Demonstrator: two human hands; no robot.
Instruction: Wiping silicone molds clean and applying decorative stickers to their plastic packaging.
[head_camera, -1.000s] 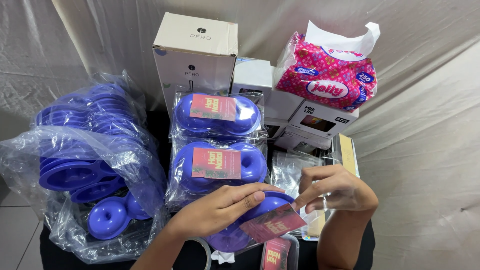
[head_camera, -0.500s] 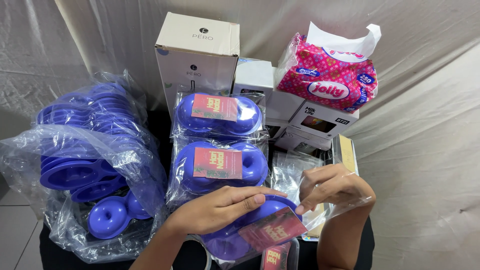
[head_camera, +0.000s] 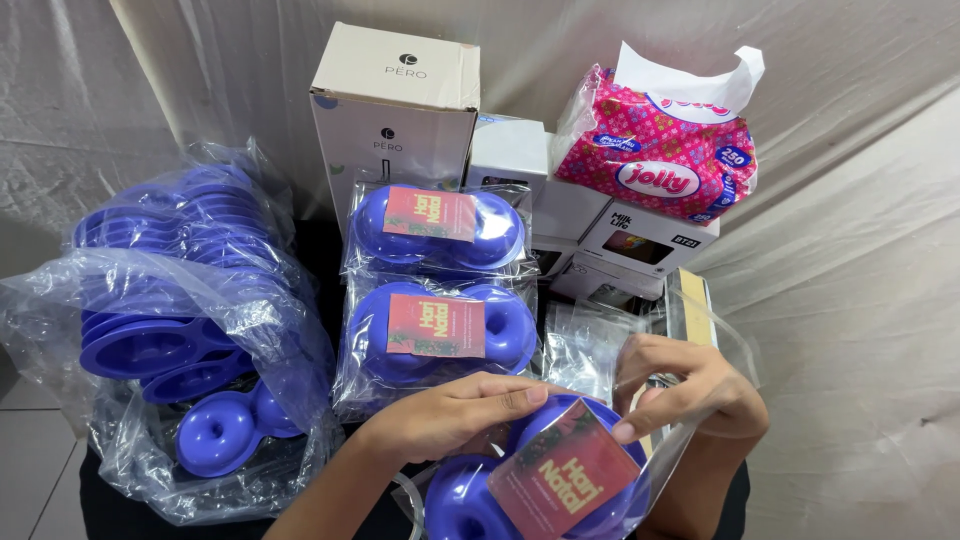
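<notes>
Purple dish (head_camera: 470, 505) | left hand (head_camera: 450, 415) on top | right hand (head_camera: 685, 385) pinches bag (head_camera: 690, 330)

Blue double-cup tray (head_camera: 470, 505) – red card on top, clear bag, tilted.

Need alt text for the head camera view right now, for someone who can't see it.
Two bare hands, left hand and right hand, hold a blue plastic dish with a red card inside a clear bag. Behind it lie two bagged dishes, with a big bag of blue dishes at left and boxes and a pink tissue pack behind.
</notes>
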